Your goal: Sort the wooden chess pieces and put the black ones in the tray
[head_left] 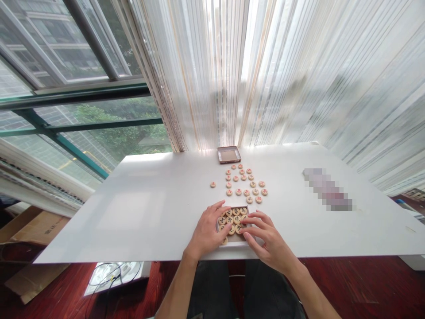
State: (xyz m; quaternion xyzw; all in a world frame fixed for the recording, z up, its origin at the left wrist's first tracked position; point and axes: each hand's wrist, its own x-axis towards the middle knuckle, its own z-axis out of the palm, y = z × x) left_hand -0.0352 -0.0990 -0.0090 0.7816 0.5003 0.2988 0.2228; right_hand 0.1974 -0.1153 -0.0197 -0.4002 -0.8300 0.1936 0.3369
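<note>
A shallow box sits near the table's front edge, holding rows of round wooden xiangqi pieces with black characters. My left hand lies over the box's left side, fingers spread, thumb reaching across the pieces and covering some. From the right, my right hand reaches over the box with fingers apart, its fingertips at the pieces on that side. Part of the box's right wall is hidden by it. Beyond the box, more xiangqi pieces lie loosely spread, most with red characters and a few with dark ones.
An open box lid lies at the table's back, by the curtain. One red piece is apart on the left. A pixelated object lies on the white table at right. Cardboard boxes stand on the floor left.
</note>
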